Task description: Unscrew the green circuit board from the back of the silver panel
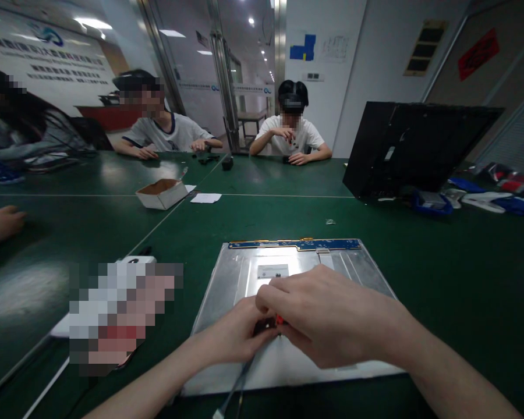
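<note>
A flat metal-backed display panel lies on the green table in front of me, with a blue circuit strip along its far edge. Above its middle, my left hand is closed in a pinch, and a thin dark cable runs down from its fingertips to a white connector. My right hand meets it fingertip to fingertip, closed on a small red piece. Fingers cover most of what lies between the hands, so its exact shape is hidden.
Left of the panel lie blurred-out phone-like items. Farther off are an open white box, paper slips and a large black monitor housing. Several people sit around the table; another person's hand rests at far left.
</note>
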Motion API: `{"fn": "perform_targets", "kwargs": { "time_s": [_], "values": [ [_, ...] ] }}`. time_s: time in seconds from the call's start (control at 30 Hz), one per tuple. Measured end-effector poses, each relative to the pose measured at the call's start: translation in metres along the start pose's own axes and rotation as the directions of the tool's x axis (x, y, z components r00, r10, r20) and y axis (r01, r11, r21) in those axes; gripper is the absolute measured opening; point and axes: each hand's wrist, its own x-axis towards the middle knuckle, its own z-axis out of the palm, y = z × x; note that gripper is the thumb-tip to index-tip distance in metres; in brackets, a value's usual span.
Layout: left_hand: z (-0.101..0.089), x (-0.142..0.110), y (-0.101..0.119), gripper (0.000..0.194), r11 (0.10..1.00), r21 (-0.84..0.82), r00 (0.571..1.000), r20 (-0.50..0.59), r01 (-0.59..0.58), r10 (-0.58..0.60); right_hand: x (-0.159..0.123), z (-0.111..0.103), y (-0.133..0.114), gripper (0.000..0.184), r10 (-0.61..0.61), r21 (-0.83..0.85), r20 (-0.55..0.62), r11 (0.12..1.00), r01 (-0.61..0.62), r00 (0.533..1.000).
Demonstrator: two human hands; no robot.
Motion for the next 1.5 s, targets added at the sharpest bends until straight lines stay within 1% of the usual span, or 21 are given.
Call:
{"fn": "perform_targets", "kwargs": {
  "time_s": [0.1,0.2,0.3,0.37,0.5,0.63,0.77,0.9,0.97,1.03,1.13,1.3,1.4,1.5],
  "values": [
    [0.001,-0.001,-0.001,0.008,1.000,-0.018,1.000,0.001,0.006,-0.006,-0.001,0.001,0.002,0.016,0.000,-0.011,-0.019,1.000,-0.001,1.000],
    [0.001,-0.001,-0.002,0.008,1.000,0.001,1.000,0.006,0.004,-0.004,0.000,0.005,0.005,0.011,0.065,-0.101,-0.082,0.992,-0.073,0.994],
    [0.000,0.000,-0.002,0.008,1.000,0.012,0.999,0.027,-0.023,0.023,0.002,0.007,0.008,0.018,0.100,-0.137,-0.103,0.984,-0.114,0.990],
    [-0.001,0.001,0.000,0.012,0.999,0.006,0.999,0.022,-0.033,0.033,0.002,0.007,0.008,0.018,0.088,-0.143,-0.100,0.984,-0.102,0.991],
    [-0.003,0.001,0.002,0.019,1.000,0.005,1.000,0.001,-0.026,0.026,0.001,0.004,0.005,0.005,0.038,-0.117,-0.077,0.992,-0.047,0.996],
    [0.001,0.000,-0.001,0.016,0.999,0.024,0.999,0.000,-0.048,0.048,-0.001,0.001,0.005,0.014,0.013,-0.082,-0.068,0.996,-0.018,0.998],
    [0.004,0.000,-0.007,0.011,0.997,0.036,0.998,-0.017,-0.064,0.065,0.000,0.002,0.010,0.012,0.048,-0.108,-0.076,0.993,-0.056,0.996],
    [0.004,0.000,-0.010,0.010,0.999,0.016,0.999,0.012,-0.043,0.043,0.002,0.004,0.013,0.016,0.090,-0.136,-0.091,0.985,-0.102,0.992],
    [0.004,-0.001,-0.009,0.011,1.000,0.010,1.000,0.016,-0.025,0.024,0.001,0.005,0.013,0.016,0.088,-0.137,-0.099,0.985,-0.101,0.991],
    [0.003,-0.001,-0.008,0.012,1.000,0.003,1.000,0.017,-0.007,0.007,0.001,0.005,0.012,0.012,0.080,-0.131,-0.102,0.987,-0.093,0.992],
    [0.002,0.000,-0.006,0.015,1.000,0.000,1.000,0.019,-0.015,0.015,0.000,0.002,0.011,0.006,0.061,-0.103,-0.097,0.992,-0.071,0.993],
    [0.000,0.000,-0.001,0.012,0.999,-0.002,0.999,0.001,-0.039,0.039,-0.001,-0.001,0.010,0.016,0.015,-0.060,-0.043,0.998,-0.018,0.999],
    [-0.001,0.000,0.001,0.009,0.999,-0.009,0.999,-0.008,-0.039,0.039,0.001,0.000,0.012,0.014,0.030,-0.079,-0.044,0.996,-0.034,0.999],
    [-0.003,0.000,0.002,0.008,1.000,-0.001,1.000,0.012,-0.012,0.012,0.005,0.004,0.016,0.018,0.065,-0.123,-0.076,0.990,-0.074,0.995]
  ]
}}
